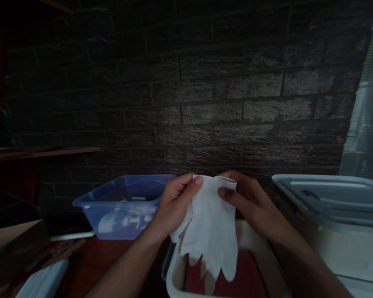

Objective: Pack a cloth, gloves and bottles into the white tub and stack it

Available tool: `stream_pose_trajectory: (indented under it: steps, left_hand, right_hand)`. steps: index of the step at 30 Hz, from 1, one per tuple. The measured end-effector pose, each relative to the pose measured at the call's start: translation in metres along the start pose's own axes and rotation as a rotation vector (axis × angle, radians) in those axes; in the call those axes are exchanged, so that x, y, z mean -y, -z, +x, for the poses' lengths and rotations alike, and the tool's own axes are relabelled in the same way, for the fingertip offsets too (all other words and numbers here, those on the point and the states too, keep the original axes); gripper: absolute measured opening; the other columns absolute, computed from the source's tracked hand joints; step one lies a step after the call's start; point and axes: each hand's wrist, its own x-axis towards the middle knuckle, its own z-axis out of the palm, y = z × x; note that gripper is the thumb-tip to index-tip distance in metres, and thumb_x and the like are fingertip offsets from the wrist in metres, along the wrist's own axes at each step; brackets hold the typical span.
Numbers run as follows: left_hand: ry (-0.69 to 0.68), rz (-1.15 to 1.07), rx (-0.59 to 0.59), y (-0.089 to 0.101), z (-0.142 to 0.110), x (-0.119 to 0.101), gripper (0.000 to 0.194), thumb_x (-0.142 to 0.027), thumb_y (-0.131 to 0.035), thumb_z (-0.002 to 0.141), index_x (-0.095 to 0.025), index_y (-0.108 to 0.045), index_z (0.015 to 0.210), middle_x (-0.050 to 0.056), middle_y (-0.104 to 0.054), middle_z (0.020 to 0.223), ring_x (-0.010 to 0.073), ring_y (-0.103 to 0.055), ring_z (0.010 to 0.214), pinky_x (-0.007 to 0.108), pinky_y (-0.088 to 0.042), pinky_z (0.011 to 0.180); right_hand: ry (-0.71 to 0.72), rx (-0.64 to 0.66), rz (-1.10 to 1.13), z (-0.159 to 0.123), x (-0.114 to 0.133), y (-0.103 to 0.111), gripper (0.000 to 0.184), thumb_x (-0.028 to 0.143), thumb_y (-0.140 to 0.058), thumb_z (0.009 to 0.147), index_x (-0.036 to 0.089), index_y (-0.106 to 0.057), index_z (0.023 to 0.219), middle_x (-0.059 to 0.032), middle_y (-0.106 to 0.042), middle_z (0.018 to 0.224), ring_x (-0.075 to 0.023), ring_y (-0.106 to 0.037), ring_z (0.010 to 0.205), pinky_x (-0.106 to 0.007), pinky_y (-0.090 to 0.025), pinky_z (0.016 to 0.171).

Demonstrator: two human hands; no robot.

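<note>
White gloves (pixel 209 223) hang fingers-down between my two hands, apparently more than one layer. My left hand (pixel 178 198) pinches their top left edge between thumb and fingers. At the top right of the cuff, my right hand (pixel 247 196) grips with its thumb on the front and its fingers hidden behind. Directly below the gloves stands a cream bin (pixel 174 271), without a lid on it. Something flat and dark red (pixel 242 273) lies inside it, partly covered by the hanging glove fingers.
A blue translucent tub (pixel 124 203) with bottles inside stands at the left. On the right is a cream storage box with a grey lid (pixel 345 203). A cardboard box (pixel 15 248) sits at the lower left, under a shelf (pixel 43 154). Behind rises a dark brick wall (pixel 199 103).
</note>
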Motion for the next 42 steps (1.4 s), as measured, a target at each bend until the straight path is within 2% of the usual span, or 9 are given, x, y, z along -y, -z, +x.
stream_pose_trajectory:
  steps: [3, 9, 12, 17, 20, 25, 29, 36, 42]
  left_hand:
    - [-0.015, 0.083, 0.023, -0.001, -0.003, -0.002, 0.035, -0.049, -0.070, 0.090, -0.018, -0.066, 0.074, -0.002, -0.056, 0.065, 0.0110, -0.046, 0.057, 0.022, -0.034, 0.051]
    - [0.029, 0.000, -0.019, -0.001, 0.000, 0.001, 0.035, -0.049, -0.074, 0.085, -0.018, -0.064, 0.073, 0.000, -0.060, 0.066, 0.0126, -0.050, 0.059, 0.023, -0.037, 0.053]
    - [0.047, -0.043, 0.021, 0.000, 0.000, 0.000, 0.034, -0.050, -0.073, 0.086, -0.018, -0.064, 0.076, -0.001, -0.060, 0.067, 0.0126, -0.051, 0.058, 0.023, -0.037, 0.053]
    - [-0.040, 0.102, 0.037, -0.003, -0.004, -0.005, 0.032, -0.049, -0.068, 0.091, -0.020, -0.067, 0.076, -0.002, -0.057, 0.064, 0.0116, -0.047, 0.056, 0.022, -0.036, 0.052]
    - [-0.101, 0.223, -0.040, -0.004, -0.003, -0.006, 0.029, -0.047, -0.068, 0.091, -0.022, -0.071, 0.078, -0.002, -0.061, 0.066, 0.0132, -0.050, 0.059, 0.023, -0.039, 0.053]
    - [-0.121, 0.287, -0.089, -0.002, -0.001, -0.007, 0.028, -0.046, -0.068, 0.091, -0.021, -0.075, 0.081, -0.001, -0.065, 0.068, 0.0148, -0.053, 0.060, 0.025, -0.041, 0.054]
    - [-0.160, 0.284, -0.098, 0.003, 0.001, -0.007, 0.029, -0.044, -0.067, 0.093, -0.019, -0.073, 0.078, -0.001, -0.064, 0.070, 0.0127, -0.051, 0.062, 0.022, -0.039, 0.054]
    - [-0.132, 0.168, -0.066, 0.008, 0.003, -0.005, 0.037, -0.047, -0.064, 0.095, -0.015, -0.068, 0.075, 0.000, -0.062, 0.067, 0.0100, -0.050, 0.059, 0.019, -0.037, 0.052]
    - [-0.137, 0.111, -0.117, 0.010, 0.006, -0.001, 0.025, -0.042, -0.072, 0.090, -0.018, -0.081, 0.089, 0.003, -0.074, 0.077, 0.0131, -0.062, 0.065, 0.020, -0.045, 0.056]
  right_hand:
    - [0.017, 0.054, -0.104, 0.000, 0.003, 0.001, 0.029, 0.047, -0.073, 0.088, 0.019, -0.072, 0.097, -0.0024, -0.068, 0.082, -0.0152, -0.059, 0.068, -0.023, -0.044, 0.055]
    - [0.065, -0.026, -0.212, 0.001, -0.003, 0.005, 0.038, 0.054, -0.061, 0.096, 0.019, -0.073, 0.085, -0.0031, -0.066, 0.075, -0.0150, -0.055, 0.063, -0.024, -0.040, 0.052]
    - [0.081, -0.050, -0.202, 0.000, -0.003, 0.005, 0.035, 0.052, -0.061, 0.096, 0.021, -0.074, 0.089, -0.0029, -0.067, 0.075, -0.0157, -0.056, 0.064, -0.024, -0.041, 0.051]
    - [0.097, 0.083, -0.177, -0.001, -0.002, 0.001, 0.021, 0.037, -0.062, 0.099, 0.022, -0.075, 0.105, -0.0018, -0.071, 0.085, -0.0146, -0.060, 0.072, -0.022, -0.046, 0.058]
    - [0.044, 0.071, -0.073, 0.000, -0.001, 0.000, 0.023, 0.039, -0.066, 0.096, 0.022, -0.075, 0.107, -0.0022, -0.072, 0.086, -0.0136, -0.061, 0.069, -0.022, -0.046, 0.056]
    - [-0.090, 0.008, 0.079, 0.001, -0.001, 0.008, 0.031, 0.049, -0.071, 0.091, 0.019, -0.076, 0.097, -0.0008, -0.066, 0.070, -0.0110, -0.053, 0.054, -0.022, -0.039, 0.047]
    - [-0.083, -0.008, 0.100, 0.001, 0.000, 0.013, 0.029, 0.048, -0.071, 0.092, 0.019, -0.077, 0.092, -0.0021, -0.068, 0.075, -0.0125, -0.059, 0.062, -0.024, -0.046, 0.055]
    - [-0.068, -0.009, 0.152, -0.002, 0.007, 0.013, 0.034, 0.043, -0.072, 0.092, 0.018, -0.076, 0.114, -0.0072, -0.079, 0.093, -0.0214, -0.073, 0.083, -0.034, -0.058, 0.073]
    - [0.047, -0.098, 0.017, 0.002, 0.002, 0.022, 0.027, 0.039, -0.076, 0.090, 0.020, -0.079, 0.109, -0.0056, -0.080, 0.095, -0.0171, -0.073, 0.082, -0.029, -0.057, 0.075]
